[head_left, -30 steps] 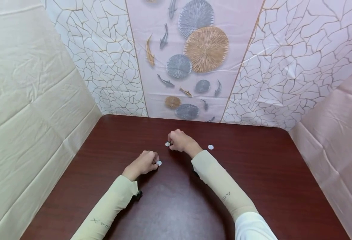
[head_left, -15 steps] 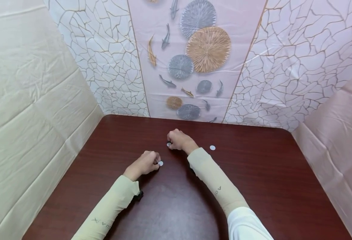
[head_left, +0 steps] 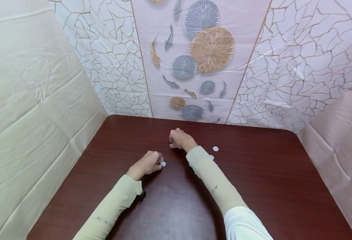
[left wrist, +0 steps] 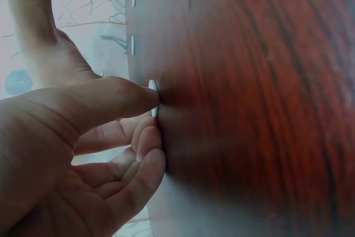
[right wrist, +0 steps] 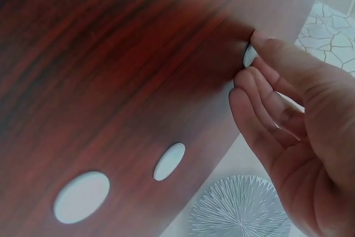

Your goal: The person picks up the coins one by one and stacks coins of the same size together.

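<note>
Low over the dark table, my left hand (head_left: pixel 148 163) pinches the edge of a small white disc (head_left: pixel 163 164). In the left wrist view this disc (left wrist: pixel 153 98) lies flat at the tabletop, between thumb and fingers. Farther back, my right hand (head_left: pixel 182 139) has curled fingers around another white disc (right wrist: pixel 249 55). The right wrist view shows that disc held between thumb and index finger at the table surface, while the head view shows only a sliver of it. The fingertips' undersides are partly hidden.
Two more white discs lie right of my right hand: one (head_left: pixel 215 149) behind, the other (head_left: pixel 211 157) partly covered by the right sleeve (head_left: pixel 215 180). Patterned cloth (head_left: pixel 212 50) hangs along the table's (head_left: pixel 269 173) back edge, with plain cloth at both sides.
The head view has turned slightly left. My right forearm has shifted left, uncovering a second disc beside it. The disc at my right fingers is now mostly hidden; the left hand keeps its place.
</note>
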`<state>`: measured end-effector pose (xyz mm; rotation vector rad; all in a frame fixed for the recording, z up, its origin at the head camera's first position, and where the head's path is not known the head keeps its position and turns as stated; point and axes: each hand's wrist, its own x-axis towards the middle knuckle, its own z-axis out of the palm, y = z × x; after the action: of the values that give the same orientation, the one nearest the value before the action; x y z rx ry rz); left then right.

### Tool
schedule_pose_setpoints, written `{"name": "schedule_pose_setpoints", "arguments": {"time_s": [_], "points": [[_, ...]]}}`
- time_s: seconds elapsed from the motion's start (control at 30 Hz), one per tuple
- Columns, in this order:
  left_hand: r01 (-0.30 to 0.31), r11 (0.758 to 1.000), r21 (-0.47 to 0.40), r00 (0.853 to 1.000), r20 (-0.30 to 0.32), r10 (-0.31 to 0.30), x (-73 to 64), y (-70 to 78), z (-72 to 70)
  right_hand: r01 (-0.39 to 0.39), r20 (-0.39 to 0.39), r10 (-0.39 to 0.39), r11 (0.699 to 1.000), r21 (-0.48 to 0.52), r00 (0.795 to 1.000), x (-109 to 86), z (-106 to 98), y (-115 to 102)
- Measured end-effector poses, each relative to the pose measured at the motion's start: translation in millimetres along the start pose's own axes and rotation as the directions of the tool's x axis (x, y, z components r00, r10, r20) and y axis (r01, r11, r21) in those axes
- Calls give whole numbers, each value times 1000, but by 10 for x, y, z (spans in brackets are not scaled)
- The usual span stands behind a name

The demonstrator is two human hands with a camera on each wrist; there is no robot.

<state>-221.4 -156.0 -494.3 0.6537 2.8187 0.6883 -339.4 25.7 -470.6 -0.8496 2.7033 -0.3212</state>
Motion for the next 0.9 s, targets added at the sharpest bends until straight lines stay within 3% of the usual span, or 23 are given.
{"name": "schedule_pose_setpoints", "arguments": {"time_s": [0.3, 0.47, 0.67, 0.7, 0.73, 0.9], "points": [[-4, 1000, 4, 1000, 12, 4, 23, -16, 0, -70, 39, 69, 997, 32, 997, 85, -14, -18], [2, 1000, 12, 1000, 15, -2, 43, -14, 10, -101, 45, 102, 994, -29, 994, 134, 36, -22], [2, 1000, 17, 1000, 12, -3, 44, 5, -12, -48, 45, 55, 989, -137, 997, 183, 65, -27], [6, 1000, 16, 1000, 11, -6, 45, 4, -15, -36, 42, 43, 988, -148, 998, 191, 69, -26], [-19, 1000, 18, 1000, 4, 19, 77, -89, 35, -26, 37, 32, 987, -157, 999, 197, 74, -24], [5, 1000, 11, 1000, 19, -5, 74, -90, 32, 17, 6, -16, 986, -168, 1000, 196, 99, 10]]}}
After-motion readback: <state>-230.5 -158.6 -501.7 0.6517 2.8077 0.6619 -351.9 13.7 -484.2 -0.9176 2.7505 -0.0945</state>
